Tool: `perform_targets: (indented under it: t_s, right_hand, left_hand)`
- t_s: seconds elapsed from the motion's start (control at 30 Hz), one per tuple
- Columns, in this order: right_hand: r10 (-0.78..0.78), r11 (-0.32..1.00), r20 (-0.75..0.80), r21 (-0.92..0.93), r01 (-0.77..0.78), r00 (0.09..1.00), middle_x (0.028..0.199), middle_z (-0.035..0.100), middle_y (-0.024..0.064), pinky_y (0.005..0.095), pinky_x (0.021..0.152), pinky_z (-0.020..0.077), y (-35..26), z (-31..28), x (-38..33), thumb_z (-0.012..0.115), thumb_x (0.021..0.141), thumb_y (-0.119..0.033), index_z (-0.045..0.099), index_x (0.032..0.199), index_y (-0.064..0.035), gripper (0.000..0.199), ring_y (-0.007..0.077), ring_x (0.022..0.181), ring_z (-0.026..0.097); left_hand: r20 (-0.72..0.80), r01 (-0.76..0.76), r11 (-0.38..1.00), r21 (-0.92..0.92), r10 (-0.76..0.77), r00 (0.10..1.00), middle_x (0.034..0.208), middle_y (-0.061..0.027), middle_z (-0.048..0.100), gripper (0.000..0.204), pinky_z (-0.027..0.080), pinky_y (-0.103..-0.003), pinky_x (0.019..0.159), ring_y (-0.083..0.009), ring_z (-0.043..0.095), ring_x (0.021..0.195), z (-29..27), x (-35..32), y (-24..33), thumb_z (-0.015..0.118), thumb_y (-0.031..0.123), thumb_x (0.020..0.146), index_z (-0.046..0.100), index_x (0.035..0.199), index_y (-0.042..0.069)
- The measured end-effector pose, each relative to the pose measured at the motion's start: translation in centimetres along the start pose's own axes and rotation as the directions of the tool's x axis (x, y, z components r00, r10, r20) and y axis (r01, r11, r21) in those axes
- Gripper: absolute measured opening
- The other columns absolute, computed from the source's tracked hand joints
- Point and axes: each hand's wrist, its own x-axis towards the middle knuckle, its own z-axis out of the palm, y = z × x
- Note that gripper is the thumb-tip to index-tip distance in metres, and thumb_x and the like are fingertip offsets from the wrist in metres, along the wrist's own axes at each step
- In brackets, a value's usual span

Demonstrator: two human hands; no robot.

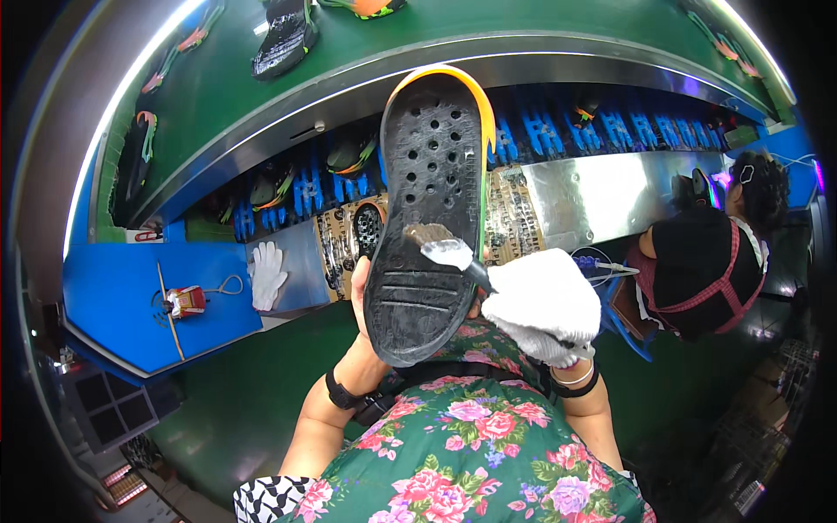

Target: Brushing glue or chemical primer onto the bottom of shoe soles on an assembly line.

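A black shoe sole (pixel 433 174) stands upright before me, its toe end up, with round holes through its upper part and an orange-yellow and green rim. My left hand (pixel 360 296) grips its lower left side; only the thumb side shows and the other fingers are hidden behind it. In a white knitted glove, my right hand (pixel 542 301) is closed around the dark handle of a brush (pixel 449 251). The brush's bristles rest against the sole's middle, by a raised patch. Behind the sole, a smaller-looking black perforated sole (pixel 369 228) lies on taped cardboard (pixel 336 240).
A green conveyor belt (pixel 488 26) carries shoe parts (pixel 285 39) beyond a metal rail. Blue racks (pixel 540 131) line the shelf below. On the left are a blue table (pixel 105 279), a red box (pixel 187 302) and a white glove (pixel 267 275). Another person (pixel 702 253) sits at right.
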Motion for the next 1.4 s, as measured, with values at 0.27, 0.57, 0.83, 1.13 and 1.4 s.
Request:
perform_targets:
  t_s: [0.27,0.57,0.83,1.13,1.4]
  right_hand:
    - [0.189,0.953,0.094,0.224,-0.206,0.977,0.094,0.079,0.0037,0.0374,0.079,0.0578,-1.7,-1.0,0.1,0.085,0.077,-0.006,0.081,0.099,-0.0210,0.027,0.0216,0.086,0.075]
    - [0.288,0.817,0.271,0.431,-0.383,0.918,0.114,0.078,0.0077,0.0327,0.092,0.0545,-0.9,0.5,-2.8,0.074,0.090,-0.008,0.080,0.114,-0.0123,0.025,0.0236,0.107,0.073]
    - [0.043,0.969,0.124,0.237,-0.072,0.991,0.110,0.079,0.0047,0.0360,0.084,0.0569,-1.2,-1.1,-1.0,0.079,0.085,-0.007,0.081,0.109,-0.0163,0.025,0.0221,0.098,0.074]
    - [0.188,0.952,-0.093,0.263,-0.158,0.978,0.092,0.077,0.0092,0.0373,0.075,0.0573,-1.5,-0.5,-1.2,0.086,0.071,-0.001,0.077,0.086,-0.0122,0.021,0.0281,0.083,0.073]
    - [0.405,0.794,-0.084,0.527,-0.304,0.911,0.089,0.075,0.0142,0.0361,0.074,0.0576,-1.3,0.3,-2.4,0.084,0.072,0.005,0.076,0.087,-0.0037,0.019,0.0266,0.082,0.073]
  left_hand:
    - [0.079,0.012,0.990,0.141,-0.024,0.997,0.157,-0.0357,0.034,0.120,0.047,-0.067,0.107,-0.0530,0.051,0.133,-0.3,0.6,-0.2,0.057,0.082,0.081,0.024,0.160,-0.002]
    - [0.105,0.107,0.973,0.204,-0.130,0.986,0.131,-0.0389,0.050,0.138,0.056,-0.056,0.097,-0.0462,0.060,0.119,-0.4,1.4,0.2,0.075,0.081,0.069,0.020,0.151,-0.015]
    - [0.170,0.023,0.972,0.235,-0.064,0.983,0.141,-0.0400,0.045,0.133,0.061,-0.054,0.094,-0.0492,0.056,0.128,-0.1,1.9,-0.5,0.067,0.081,0.075,0.020,0.155,-0.013]
    - [0.354,-0.175,0.956,0.233,0.084,0.931,0.145,-0.0375,0.045,0.126,0.049,-0.060,0.106,-0.0488,0.055,0.128,0.3,3.6,-1.8,0.069,0.076,0.073,0.029,0.154,-0.011]
    - [0.091,-0.103,0.848,0.520,0.065,0.994,0.146,-0.0295,0.047,0.124,0.051,-0.056,0.104,-0.0462,0.057,0.125,0.7,2.5,-0.8,0.068,0.081,0.074,0.029,0.158,-0.002]
